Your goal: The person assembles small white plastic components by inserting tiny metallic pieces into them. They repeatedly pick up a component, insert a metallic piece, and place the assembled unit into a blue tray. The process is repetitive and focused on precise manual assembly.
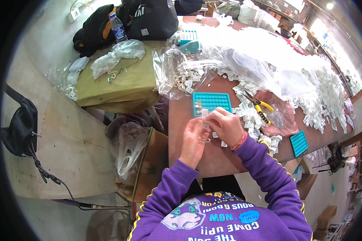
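Note:
My left hand (192, 140) and my right hand (228, 125) meet over the near edge of the table, fingertips pinched together. Between them is a small clear-and-white plastic piece (205, 113), upright, its lower part covered by the fingers. A small metal ring (205, 140) hangs against my left palm; whether it is joined to the plastic piece I cannot tell. Just beyond my hands lies a teal tray (223, 97) with rows of small hollows. Several small pale pieces (198, 106) sit at its left side.
Yellow-handled pliers (265, 107) rest on loose clear plastic pieces (251, 125) beside a pink cloth (283, 120). Another teal tray (299, 143) is at the right edge. Plastic bags (251, 66) and heaps cover the far table. A cardboard box (153, 164) stands below, left.

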Tool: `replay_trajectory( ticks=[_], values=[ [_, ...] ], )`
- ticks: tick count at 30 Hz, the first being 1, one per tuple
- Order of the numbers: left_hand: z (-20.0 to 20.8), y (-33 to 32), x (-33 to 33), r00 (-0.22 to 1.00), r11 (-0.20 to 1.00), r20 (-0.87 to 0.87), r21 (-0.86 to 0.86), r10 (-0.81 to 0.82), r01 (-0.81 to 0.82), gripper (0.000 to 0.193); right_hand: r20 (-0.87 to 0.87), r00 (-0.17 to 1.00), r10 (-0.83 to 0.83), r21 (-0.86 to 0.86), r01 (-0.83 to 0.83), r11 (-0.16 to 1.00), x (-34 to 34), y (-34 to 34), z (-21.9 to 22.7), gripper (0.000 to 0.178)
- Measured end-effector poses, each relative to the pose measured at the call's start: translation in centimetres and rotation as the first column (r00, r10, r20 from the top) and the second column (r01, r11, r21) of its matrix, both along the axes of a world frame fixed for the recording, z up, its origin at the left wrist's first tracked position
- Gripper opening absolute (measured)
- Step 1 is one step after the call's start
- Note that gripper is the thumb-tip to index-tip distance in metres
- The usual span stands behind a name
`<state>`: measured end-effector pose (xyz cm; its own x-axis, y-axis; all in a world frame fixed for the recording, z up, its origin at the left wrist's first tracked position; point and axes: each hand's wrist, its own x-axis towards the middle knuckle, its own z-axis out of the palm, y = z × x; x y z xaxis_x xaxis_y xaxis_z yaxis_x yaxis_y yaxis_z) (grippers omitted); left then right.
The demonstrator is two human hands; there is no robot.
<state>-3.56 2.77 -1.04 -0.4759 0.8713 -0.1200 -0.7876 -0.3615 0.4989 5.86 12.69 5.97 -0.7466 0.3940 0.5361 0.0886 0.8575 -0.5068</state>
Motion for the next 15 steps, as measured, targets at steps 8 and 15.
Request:
replay_trajectory(
  ticks=[8,15],
  values=[
    [1.0,-0.5,0.3,0.983,0.999,-0.183,-0.036,0.007,-0.013,0.012,0.118,0.979,0.165,-0.264,-0.129,0.956,0.5,1.9,0.7,0.007],
    [-0.3,-0.4,0.0,0.999,0.999,-0.044,0.045,0.027,-0.025,0.015,0.092,0.993,0.07,0.124,-0.082,0.989,0.8,-0.1,-0.1,0.022]
  ],
)
